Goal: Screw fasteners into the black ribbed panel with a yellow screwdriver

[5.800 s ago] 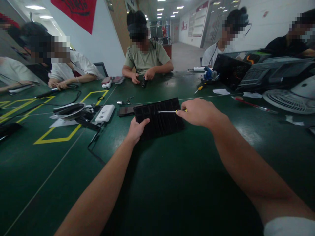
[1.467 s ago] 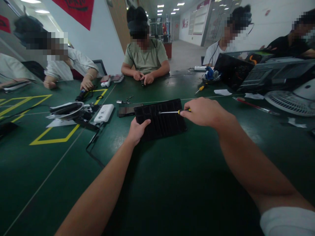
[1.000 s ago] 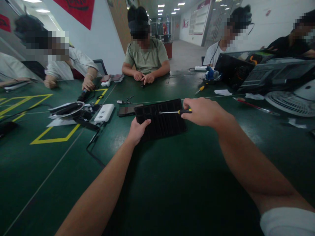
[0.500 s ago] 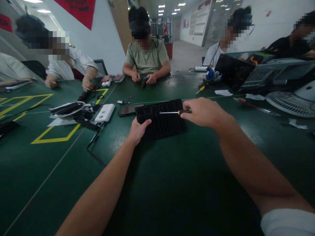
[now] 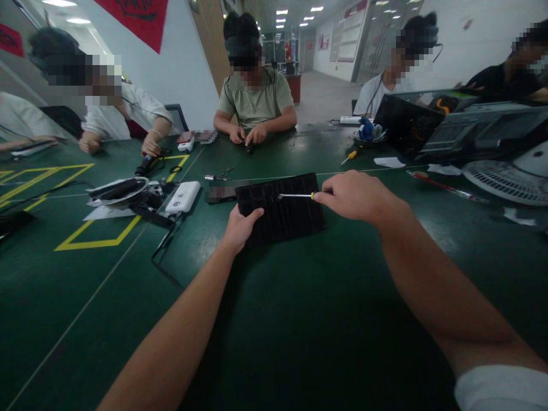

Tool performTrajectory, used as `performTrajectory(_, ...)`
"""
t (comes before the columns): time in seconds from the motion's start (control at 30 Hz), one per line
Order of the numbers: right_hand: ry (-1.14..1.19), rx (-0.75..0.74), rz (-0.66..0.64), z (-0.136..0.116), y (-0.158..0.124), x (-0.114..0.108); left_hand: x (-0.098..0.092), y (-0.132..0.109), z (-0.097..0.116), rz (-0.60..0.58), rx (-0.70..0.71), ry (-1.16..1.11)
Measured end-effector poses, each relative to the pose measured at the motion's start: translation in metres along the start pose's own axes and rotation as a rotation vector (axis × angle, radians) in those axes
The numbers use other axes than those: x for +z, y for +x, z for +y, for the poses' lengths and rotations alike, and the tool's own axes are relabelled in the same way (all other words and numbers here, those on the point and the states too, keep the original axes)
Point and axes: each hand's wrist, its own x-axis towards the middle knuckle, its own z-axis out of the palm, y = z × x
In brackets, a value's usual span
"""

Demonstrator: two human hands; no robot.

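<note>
Left hand (image 5: 240, 229) grips panel (image 5: 293, 217) by its left edge, right hand (image 5: 353, 195) grips driver (image 5: 297, 196) across it; I'd brace panel firmly, keep driver straight, turn gently.

Panel (image 5: 299, 220) between device (image 5: 184, 198) at left and fan (image 5: 507, 177) at right

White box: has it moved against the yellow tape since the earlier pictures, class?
No: the white box sits to the right of the yellow tape as before, no shift visible either way.
</note>
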Motion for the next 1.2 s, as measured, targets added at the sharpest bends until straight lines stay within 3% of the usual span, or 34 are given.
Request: performTrajectory(1.2,0.018,-0.028,0.042,0.0050,-0.0003,0.0010,0.0007,-0.0015,0.0031,0.017,0.003,0.034)
